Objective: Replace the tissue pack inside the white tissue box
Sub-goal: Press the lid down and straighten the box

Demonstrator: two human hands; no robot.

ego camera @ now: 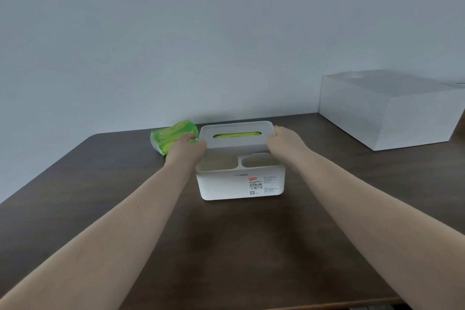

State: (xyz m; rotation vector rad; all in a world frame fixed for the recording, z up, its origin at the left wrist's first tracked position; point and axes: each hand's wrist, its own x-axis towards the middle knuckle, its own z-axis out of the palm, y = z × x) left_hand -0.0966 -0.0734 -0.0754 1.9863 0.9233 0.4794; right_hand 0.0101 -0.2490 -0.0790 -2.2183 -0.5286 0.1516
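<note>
The white tissue box (241, 185) stands in the middle of the dark table, label side toward me, with two open compartments at its front. Its white lid (236, 134) sits over the rear part, and a green tissue pack (236, 135) shows through the lid's slot. My left hand (187, 150) grips the lid's left end and my right hand (285, 142) grips its right end. A second green tissue pack (171, 137) lies on the table just left of the box, partly hidden by my left hand.
A large white box (392, 111) stands at the back right of the dark wooden table (226, 246). A plain pale wall rises behind the table's far edge. The table's near edge runs along the bottom of the view.
</note>
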